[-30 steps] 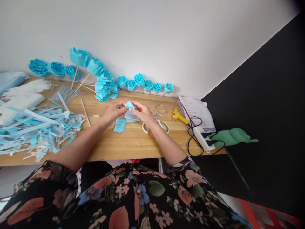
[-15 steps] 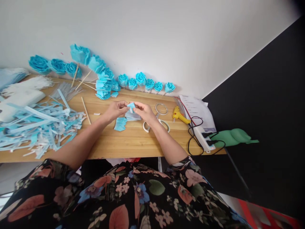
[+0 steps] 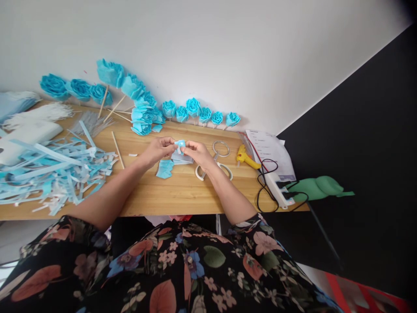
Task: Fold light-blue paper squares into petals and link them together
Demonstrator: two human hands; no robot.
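Between my fingertips is a small piece of blue crepe paper [image 3: 180, 144], its edge curled. My left hand [image 3: 160, 149] pinches it from the left, and my right hand [image 3: 197, 154] grips its right side with thumb and fingers. Below the hands lie a blue paper petal piece [image 3: 164, 169] and a stack of pale sheets [image 3: 183, 159], partly covered by the held piece. Just right of my right hand rests a pair of scissors [image 3: 224, 169] with white handles, one part hidden by my wrist.
Several blue paper flowers [image 3: 193, 107] lean along the wall. Paper strips [image 3: 55, 169] heap at left, near a wooden stick [image 3: 117, 150]. At right lie a yellow glue gun [image 3: 246, 157], a power strip [image 3: 278, 191] with black cables and printed sheets [image 3: 270, 152].
The held blue paper has turned and curled slightly between my fingers. Both hands stay in nearly the same place.
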